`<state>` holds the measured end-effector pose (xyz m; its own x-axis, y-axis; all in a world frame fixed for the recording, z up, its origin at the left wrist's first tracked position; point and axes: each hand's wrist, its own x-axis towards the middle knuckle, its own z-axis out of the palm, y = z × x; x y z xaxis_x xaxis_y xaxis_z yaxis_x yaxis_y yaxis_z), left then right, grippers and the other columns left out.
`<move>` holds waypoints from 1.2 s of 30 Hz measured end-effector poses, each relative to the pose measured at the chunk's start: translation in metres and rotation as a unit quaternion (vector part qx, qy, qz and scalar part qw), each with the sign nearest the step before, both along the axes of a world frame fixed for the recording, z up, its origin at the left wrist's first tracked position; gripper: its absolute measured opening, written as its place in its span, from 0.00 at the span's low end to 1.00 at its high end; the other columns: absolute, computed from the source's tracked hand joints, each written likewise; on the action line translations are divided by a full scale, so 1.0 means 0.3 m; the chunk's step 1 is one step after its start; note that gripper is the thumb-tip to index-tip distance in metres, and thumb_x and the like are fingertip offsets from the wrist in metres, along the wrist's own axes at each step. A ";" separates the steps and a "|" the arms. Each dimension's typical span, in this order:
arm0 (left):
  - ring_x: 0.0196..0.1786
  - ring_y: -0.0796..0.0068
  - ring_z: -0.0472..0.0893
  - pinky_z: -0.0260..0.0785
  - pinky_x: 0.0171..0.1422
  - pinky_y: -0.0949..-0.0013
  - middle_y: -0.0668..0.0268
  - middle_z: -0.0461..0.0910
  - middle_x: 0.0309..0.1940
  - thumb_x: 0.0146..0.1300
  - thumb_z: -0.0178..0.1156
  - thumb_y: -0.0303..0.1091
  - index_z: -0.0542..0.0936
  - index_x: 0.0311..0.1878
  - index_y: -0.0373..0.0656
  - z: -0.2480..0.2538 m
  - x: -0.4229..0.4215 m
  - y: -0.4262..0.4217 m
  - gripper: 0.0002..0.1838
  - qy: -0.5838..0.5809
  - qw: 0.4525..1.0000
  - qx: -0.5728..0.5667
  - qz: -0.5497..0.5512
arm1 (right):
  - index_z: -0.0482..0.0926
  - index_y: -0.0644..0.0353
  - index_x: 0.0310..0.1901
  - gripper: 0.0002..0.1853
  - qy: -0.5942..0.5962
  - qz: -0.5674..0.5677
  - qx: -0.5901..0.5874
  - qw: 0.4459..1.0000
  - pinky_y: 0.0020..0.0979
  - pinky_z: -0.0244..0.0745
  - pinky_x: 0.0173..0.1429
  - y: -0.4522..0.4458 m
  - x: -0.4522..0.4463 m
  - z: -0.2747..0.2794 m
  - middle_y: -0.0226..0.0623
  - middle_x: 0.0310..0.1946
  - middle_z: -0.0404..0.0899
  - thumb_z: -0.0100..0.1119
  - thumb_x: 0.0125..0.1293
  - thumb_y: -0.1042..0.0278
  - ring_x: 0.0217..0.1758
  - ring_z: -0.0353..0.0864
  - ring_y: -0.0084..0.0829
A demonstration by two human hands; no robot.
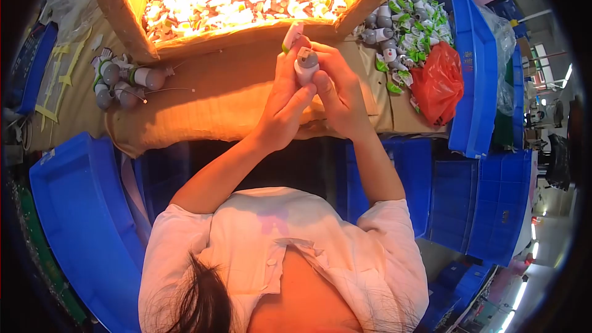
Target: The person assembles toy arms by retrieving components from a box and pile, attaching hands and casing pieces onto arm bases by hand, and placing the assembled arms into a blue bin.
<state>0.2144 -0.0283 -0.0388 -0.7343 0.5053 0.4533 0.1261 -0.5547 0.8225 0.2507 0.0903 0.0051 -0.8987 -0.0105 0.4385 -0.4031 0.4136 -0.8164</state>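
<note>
Above the front of the work surface, both my hands are closed around a small doll-like figure [307, 69] with a grey rounded top and a white body. My left hand [283, 102] grips it from the left side. On the other side, the thumb and fingers of my right hand [339, 89] press against it. A white piece with a green edge [293, 37] sticks up at my left fingertips; how it is held is partly hidden. To the left lie several similar grey-and-white figures [126, 80], with thin white strings trailing from them.
A brightly lit cardboard box [246, 32] full of small pieces stands behind my hands. At right are a pile of green, white and grey figures [407, 24], a red plastic bag [439, 83] and a blue bin [475, 74]. Another blue bin [86, 209] stands at lower left.
</note>
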 end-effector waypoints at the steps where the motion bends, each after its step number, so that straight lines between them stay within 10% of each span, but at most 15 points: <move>1: 0.68 0.64 0.53 0.43 0.71 0.62 0.58 0.44 0.70 0.66 0.46 0.35 0.51 0.68 0.38 0.005 0.016 -0.007 0.29 -0.016 1.000 0.001 0.009 | 0.71 0.68 0.52 0.20 0.032 0.016 0.009 0.999 0.26 0.67 0.54 -0.005 -0.003 -0.007 0.38 0.53 0.70 0.43 0.71 0.57 0.51 0.72 0.26; 6: 0.69 0.64 0.52 0.40 0.72 0.61 0.57 0.46 0.69 0.66 0.46 0.36 0.53 0.67 0.36 0.002 0.027 -0.035 0.29 0.057 0.991 -0.088 0.088 | 0.71 0.69 0.47 0.20 -0.048 0.040 -0.031 0.998 0.23 0.67 0.48 -0.011 0.028 0.034 0.36 0.50 0.70 0.45 0.70 0.56 0.46 0.72 0.22; 14: 0.52 0.76 0.71 0.62 0.56 0.70 0.65 0.72 0.49 0.68 0.47 0.46 0.66 0.59 0.40 0.005 -0.008 -0.066 0.22 -0.228 0.972 0.027 -0.059 | 0.74 0.65 0.39 0.17 -0.107 0.029 -0.031 0.993 0.18 0.63 0.34 0.013 0.080 0.068 0.28 0.32 0.73 0.53 0.65 0.56 0.32 0.69 0.15; 26: 0.38 0.78 0.70 0.64 0.48 0.73 0.64 0.75 0.35 0.71 0.42 0.42 0.72 0.49 0.34 0.091 -0.012 -0.113 0.19 -0.204 0.974 0.079 -0.055 | 0.76 0.64 0.34 0.18 -0.107 0.009 0.086 0.990 0.17 0.59 0.28 0.003 0.111 0.090 0.27 0.27 0.73 0.57 0.62 0.53 0.27 0.67 0.14; 36: 0.46 0.74 0.73 0.64 0.54 0.70 0.61 0.76 0.40 0.71 0.40 0.42 0.72 0.50 0.35 0.098 0.008 -0.101 0.19 -0.199 0.973 0.112 -0.027 | 0.75 0.64 0.30 0.11 -0.088 -0.073 -0.015 0.993 0.18 0.55 0.21 -0.043 0.117 0.067 0.25 0.21 0.68 0.63 0.56 0.64 0.18 0.62 0.12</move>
